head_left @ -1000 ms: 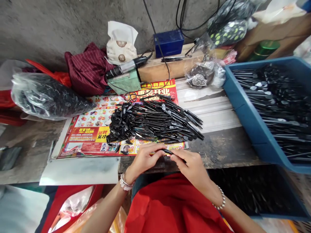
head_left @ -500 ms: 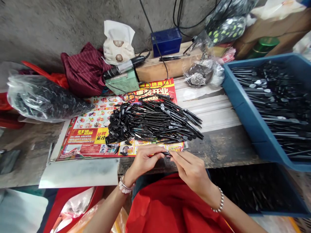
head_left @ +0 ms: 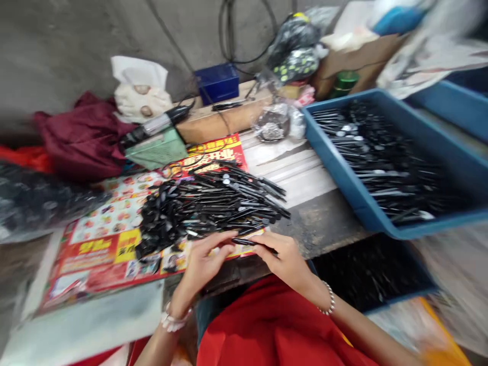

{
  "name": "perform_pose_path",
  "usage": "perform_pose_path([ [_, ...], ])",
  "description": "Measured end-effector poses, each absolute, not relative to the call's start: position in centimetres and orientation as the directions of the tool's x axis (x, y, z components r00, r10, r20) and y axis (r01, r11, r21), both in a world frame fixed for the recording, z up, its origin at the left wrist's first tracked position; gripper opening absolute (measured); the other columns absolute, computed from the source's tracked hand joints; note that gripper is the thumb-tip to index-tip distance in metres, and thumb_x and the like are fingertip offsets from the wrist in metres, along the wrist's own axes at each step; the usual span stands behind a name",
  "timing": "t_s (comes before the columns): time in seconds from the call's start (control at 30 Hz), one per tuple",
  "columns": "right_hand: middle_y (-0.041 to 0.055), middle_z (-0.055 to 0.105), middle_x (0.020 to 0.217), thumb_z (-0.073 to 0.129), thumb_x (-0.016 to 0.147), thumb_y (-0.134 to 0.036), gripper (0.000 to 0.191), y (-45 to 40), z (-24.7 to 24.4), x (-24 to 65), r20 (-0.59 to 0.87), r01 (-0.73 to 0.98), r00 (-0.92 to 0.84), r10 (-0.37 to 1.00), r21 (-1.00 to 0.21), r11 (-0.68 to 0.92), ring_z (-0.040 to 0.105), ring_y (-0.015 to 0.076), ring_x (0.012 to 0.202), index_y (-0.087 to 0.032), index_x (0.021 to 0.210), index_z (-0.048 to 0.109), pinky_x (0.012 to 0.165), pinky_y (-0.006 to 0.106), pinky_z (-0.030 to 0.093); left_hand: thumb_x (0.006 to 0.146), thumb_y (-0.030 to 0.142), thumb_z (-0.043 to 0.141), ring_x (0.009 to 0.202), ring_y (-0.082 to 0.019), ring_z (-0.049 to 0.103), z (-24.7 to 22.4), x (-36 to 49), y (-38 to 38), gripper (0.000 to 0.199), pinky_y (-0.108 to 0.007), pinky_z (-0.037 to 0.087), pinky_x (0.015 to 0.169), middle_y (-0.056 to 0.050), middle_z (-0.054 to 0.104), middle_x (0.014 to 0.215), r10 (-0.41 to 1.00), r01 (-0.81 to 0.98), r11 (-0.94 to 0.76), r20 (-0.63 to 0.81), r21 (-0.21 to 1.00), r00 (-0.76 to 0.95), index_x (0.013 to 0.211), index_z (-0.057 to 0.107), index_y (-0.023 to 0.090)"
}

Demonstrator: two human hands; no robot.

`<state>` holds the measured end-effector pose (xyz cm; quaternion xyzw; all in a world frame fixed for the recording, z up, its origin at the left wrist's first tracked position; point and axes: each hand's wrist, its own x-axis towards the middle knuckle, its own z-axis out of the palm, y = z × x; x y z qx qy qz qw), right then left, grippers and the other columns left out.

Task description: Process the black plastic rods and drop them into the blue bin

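Observation:
Between my two hands, near the bench's front edge, is a thin black stick-like piece (head_left: 244, 241). My left hand (head_left: 208, 259) pinches its left end with thumb and index finger. The fingers of my right hand (head_left: 284, 258) close round its right end. Just beyond them a large pile of black slender pieces (head_left: 229, 195) lies on a red and yellow printed sheet (head_left: 89, 254). Small dark oval parts (head_left: 154, 218) are heaped at the pile's left side.
On the right stands a blue bin (head_left: 343, 188) of black pieces, with a lower dark bin (head_left: 373, 274) beneath. Behind the pile are a green box (head_left: 158, 150), a wooden block (head_left: 224, 122), a blue box (head_left: 217, 84) and a clear bag (head_left: 272, 122). A filled plastic bag (head_left: 46, 203) lies left.
The view has swung right, showing more of the blue bin and another beside it. My hands have moved slightly apart, and more of the black piece shows between them.

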<state>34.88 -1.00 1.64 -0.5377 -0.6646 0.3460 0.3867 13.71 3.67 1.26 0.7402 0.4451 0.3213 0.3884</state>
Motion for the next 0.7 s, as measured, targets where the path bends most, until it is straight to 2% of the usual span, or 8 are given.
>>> perform_pose_path([
  [0.07,0.0059,0.073,0.094,0.056,0.091,-0.024,0.02,-1.7,2.3,37.1,0.065,0.418,0.005,0.998,-0.906,0.057,0.068,0.0187,0.085,-0.02,0.103,0.072,0.08,0.03,0.054,0.088,0.033,0.061,0.078,-0.019,0.073,1.3,13.2,4.3,0.024,-0.027,0.058,0.078,-0.003,0.078,0.089,0.925,0.472,-0.256,0.073,0.843,0.373,0.104,0.074,0.021],
  [0.17,0.0038,0.07,0.081,0.064,0.085,-0.033,0.02,-4.8,2.4,42.7,-0.125,0.278,0.279,0.952,-0.939,-0.204,0.064,0.0155,0.069,-0.019,0.097,0.068,0.061,0.025,0.052,0.083,0.038,0.064,0.077,-0.019,0.074,0.8,12.4,5.4,0.023,-0.025,0.059,0.076,-0.001,0.078,0.091,0.941,0.534,-0.219,0.032,0.817,0.337,0.097,0.075,0.023],
  [0.3,-0.0017,0.058,0.061,0.074,0.073,-0.047,0.036,-12.8,0.1,52.6,-0.394,-0.065,0.606,0.691,-0.89,-0.451,0.047,0.0091,0.046,-0.017,0.089,0.062,0.041,0.021,0.036,0.081,0.04,0.065,0.075,-0.018,0.074,0.3,11.7,5.9,0.021,-0.023,0.06,0.074,0.004,0.078,0.089,0.95,0.582,-0.189,-0.004,0.791,0.314,0.093,0.076,0.027],
  [0.4,0.0014,0.06,0.065,0.079,0.058,-0.054,0.049,-18.4,-3.1,59.5,-0.381,-0.08,0.82,0.427,-0.814,-0.575,0.048,0.0115,0.048,-0.017,0.086,0.066,0.044,0.026,0.042,0.082,0.043,0.063,0.078,-0.019,0.075,0.6,11.5,5.7,0.023,-0.025,0.061,0.078,0.005,0.078,0.091,0.967,0.641,-0.128,-0.048,0.756,0.25,0.094,0.075,0.028],
  [0.47,0.0059,0.065,0.073,0.078,0.055,-0.051,0.048,-20.5,-5.3,63.2,-0.359,-0.067,0.87,0.337,-0.764,-0.641,0.054,0.0155,0.054,-0.016,0.087,0.069,0.052,0.031,0.049,0.08,0.046,0.064,0.077,-0.02,0.075,0.7,11.4,5.6,0.025,-0.026,0.062,0.076,0.005,0.078,0.089,0.975,0.671,-0.121,-0.041,0.732,0.22,0.091,0.076,0.027],
  [0.53,0.0081,0.067,0.075,0.075,0.058,-0.042,0.037,-21.1,-7.3,66.1,-0.347,-0.039,0.891,0.291,-0.698,-0.715,0.059,0.0194,0.059,-0.016,0.083,0.07,0.058,0.034,0.05,0.08,0.046,0.063,0.075,-0.02,0.075,0.6,11.3,5.6,0.025,-0.025,0.063,0.075,0.004,0.078,0.087,0.973,0.693,-0.141,-0.029,0.707,0.227,0.089,0.077,0.026],
  [0.63,0.0103,0.065,0.063,0.071,0.059,-0.028,0.011,-20.2,-9.9,69.2,-0.339,0.036,0.904,0.261,-0.548,-0.836,0.064,0.0274,0.067,-0.018,0.062,0.068,0.064,0.038,0.048,0.08,0.042,0.063,0.078,-0.02,0.075,0.5,10.9,5.5,0.023,-0.025,0.063,0.074,0.003,0.078,0.088,0.968,0.719,-0.189,0.004,0.669,0.251,0.087,0.077,0.025],
  [0.7,0.0136,0.062,0.057,0.071,0.058,-0.023,0.02,-19.0,-11.4,70.3,-0.335,0.101,0.903,0.269,-0.444,-0.89,0.066,0.0338,0.074,-0.02,0.045,0.057,0.066,0.041,0.046,0.08,0.041,0.063,0.077,-0.02,0.075,0.5,10.6,5.2,0.022,-0.024,0.063,0.074,0.003,0.078,0.089,0.969,0.725,-0.199,0.022,0.66,0.246,0.086,0.077,0.026],
])
